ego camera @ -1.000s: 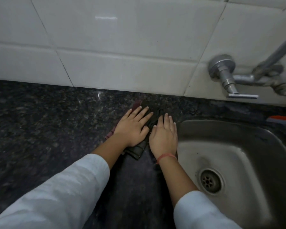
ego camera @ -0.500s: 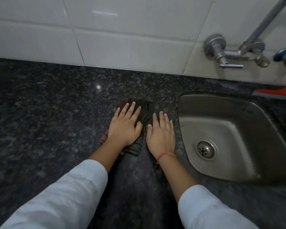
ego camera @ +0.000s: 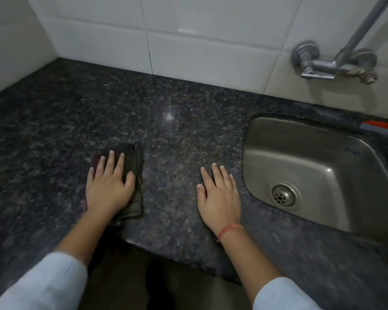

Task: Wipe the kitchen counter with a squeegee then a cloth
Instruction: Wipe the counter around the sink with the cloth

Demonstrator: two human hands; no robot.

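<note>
Cloth [ego camera: 135,161], dark and folded, lies flat on the counter [ego camera: 177,133] towards the front edge, well left of the sink [ego camera: 318,153]. The left hand [ego camera: 109,190] presses down on it with the palm flat and the fingers straight and slightly spread, gripping nothing. The right hand [ego camera: 220,198] lies flat on bare stone just beside the sink's left rim, fingers straight, holding nothing (a red thread [ego camera: 230,228] circles its wrist). Both sleeves are pale.

The counter is dark speckled granite with a dull sheen and a small spot of reflected light near its middle. It runs back to a wall of large white tiles [ego camera: 188,30] and meets a plain side wall [ego camera: 11,52] at the left. The steel sink is set into the stone, its drain [ego camera: 283,195] at the near corner. A metal tap [ego camera: 334,63] is fixed to the tiles above it. An orange-and-grey object [ego camera: 382,127] lies behind the sink, cut off by the frame.
</note>
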